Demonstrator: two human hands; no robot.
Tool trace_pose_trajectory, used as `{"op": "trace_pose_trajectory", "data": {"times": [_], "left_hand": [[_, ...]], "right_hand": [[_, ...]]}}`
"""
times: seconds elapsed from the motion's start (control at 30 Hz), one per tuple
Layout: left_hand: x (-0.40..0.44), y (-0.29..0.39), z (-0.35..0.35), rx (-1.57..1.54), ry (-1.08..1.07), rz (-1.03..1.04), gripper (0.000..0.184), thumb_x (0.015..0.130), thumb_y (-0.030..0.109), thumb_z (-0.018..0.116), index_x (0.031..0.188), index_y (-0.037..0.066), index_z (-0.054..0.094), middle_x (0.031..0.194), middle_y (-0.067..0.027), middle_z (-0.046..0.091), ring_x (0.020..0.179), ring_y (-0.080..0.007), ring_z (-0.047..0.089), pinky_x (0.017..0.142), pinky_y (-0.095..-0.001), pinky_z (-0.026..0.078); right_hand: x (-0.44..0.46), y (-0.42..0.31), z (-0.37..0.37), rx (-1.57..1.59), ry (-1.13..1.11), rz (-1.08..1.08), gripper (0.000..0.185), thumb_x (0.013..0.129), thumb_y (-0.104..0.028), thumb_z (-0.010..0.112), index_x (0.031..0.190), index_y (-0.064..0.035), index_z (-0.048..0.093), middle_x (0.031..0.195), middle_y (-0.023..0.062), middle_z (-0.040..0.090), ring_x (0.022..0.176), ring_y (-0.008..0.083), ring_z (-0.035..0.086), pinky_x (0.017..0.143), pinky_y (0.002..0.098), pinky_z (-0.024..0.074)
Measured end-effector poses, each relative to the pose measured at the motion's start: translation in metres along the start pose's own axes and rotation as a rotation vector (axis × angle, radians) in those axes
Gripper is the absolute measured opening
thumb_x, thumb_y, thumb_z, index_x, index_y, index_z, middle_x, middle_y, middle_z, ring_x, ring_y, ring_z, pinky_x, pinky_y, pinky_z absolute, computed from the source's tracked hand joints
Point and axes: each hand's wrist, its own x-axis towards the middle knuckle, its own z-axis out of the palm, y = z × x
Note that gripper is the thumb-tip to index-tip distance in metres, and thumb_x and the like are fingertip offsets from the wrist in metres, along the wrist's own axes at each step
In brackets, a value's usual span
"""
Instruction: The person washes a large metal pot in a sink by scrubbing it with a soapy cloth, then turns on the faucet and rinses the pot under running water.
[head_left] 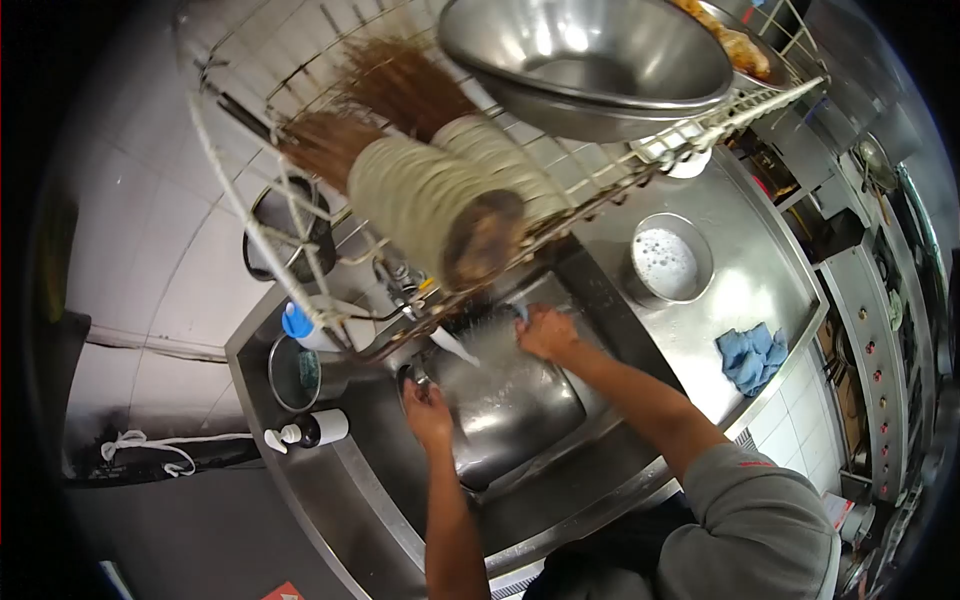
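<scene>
A rectangular steel pan (525, 415) with rounded corners lies tilted in the sink (380, 440), its surface wet. My left hand (428, 412) is closed around the pan's left rim. Over the pan's far right part, my right hand (547, 332) has its fingers closed on a small blue scrubber (521, 313), mostly hidden by the hand. Between both hands, the white spout (455, 345) of the tap (400, 280) points down over the pan, and water appears to run there.
Overhead, a wire rack (235, 215) holds two brushes (420, 210) and steel bowls (590, 70). A pot of suds (668, 262) and a blue cloth (750, 358) sit on the right counter. A pump bottle (322, 428) and a metal container (294, 372) stand left.
</scene>
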Motion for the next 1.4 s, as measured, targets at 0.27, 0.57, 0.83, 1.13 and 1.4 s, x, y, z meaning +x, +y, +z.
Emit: {"op": "trace_pose_trajectory", "data": {"times": [0.27, 0.57, 0.83, 1.13, 1.4], "left_hand": [[0.074, 0.019, 0.004, -0.708, -0.544, -0.977, 0.024, 0.095, 0.032, 0.059, 0.082, 0.012, 0.057, 0.059, 0.0021, 0.044, 0.044, -0.0121, 0.039, 0.045, -0.0314, 0.04], [-0.047, 0.082, -0.026, -0.849, -0.343, -0.763, 0.039, 0.097, 0.045, 0.053, 0.08, 0.011, 0.041, 0.058, 0.0033, 0.035, 0.042, -0.0088, 0.03, 0.038, -0.0272, 0.026], [-0.071, 0.059, -0.026, -0.844, -0.373, -0.687, 0.038, 0.101, 0.042, 0.045, 0.081, 0.01, 0.042, 0.06, 0.0029, 0.038, 0.045, -0.0066, 0.036, 0.038, -0.0227, 0.029], [-0.082, 0.028, -0.002, -0.633, -0.219, -0.345, 0.041, 0.102, 0.038, 0.043, 0.075, 0.007, 0.044, 0.061, 0.0016, 0.041, 0.05, -0.0082, 0.039, 0.044, -0.0235, 0.033], [-0.075, 0.053, 0.006, -0.71, -0.175, -0.455, 0.04, 0.102, 0.041, 0.043, 0.076, 0.011, 0.039, 0.063, 0.0042, 0.036, 0.048, -0.0056, 0.034, 0.041, -0.0224, 0.027]], "right_hand": [[-0.15, 0.031, -0.002, -0.381, 0.147, -0.842, 0.053, 0.089, -0.038, 0.054, 0.136, -0.015, 0.048, 0.145, 0.0128, 0.04, 0.129, 0.044, 0.04, 0.101, 0.0586, 0.0382], [-0.142, 0.021, 0.041, -0.09, 0.445, -0.227, 0.053, 0.09, -0.036, 0.054, 0.136, -0.0106, 0.046, 0.143, 0.0116, 0.04, 0.133, 0.0419, 0.035, 0.102, 0.061, 0.0343], [-0.062, -0.005, 0.027, 0.188, 0.434, -0.193, 0.047, 0.085, -0.035, 0.059, 0.126, -0.0118, 0.056, 0.134, 0.0111, 0.05, 0.136, 0.0392, 0.03, 0.108, 0.0618, 0.027], [-0.165, -0.008, 0.09, -0.137, 0.46, -0.678, 0.054, 0.075, -0.032, 0.067, 0.127, -0.0205, 0.055, 0.14, 0.0104, 0.044, 0.136, 0.0396, 0.032, 0.104, 0.071, 0.0234], [-0.067, -0.001, 0.053, 0.218, 0.775, -0.305, 0.046, 0.086, -0.024, 0.061, 0.129, -0.0097, 0.052, 0.134, 0.0162, 0.05, 0.123, 0.0405, 0.047, 0.097, 0.0498, 0.0426]]}}
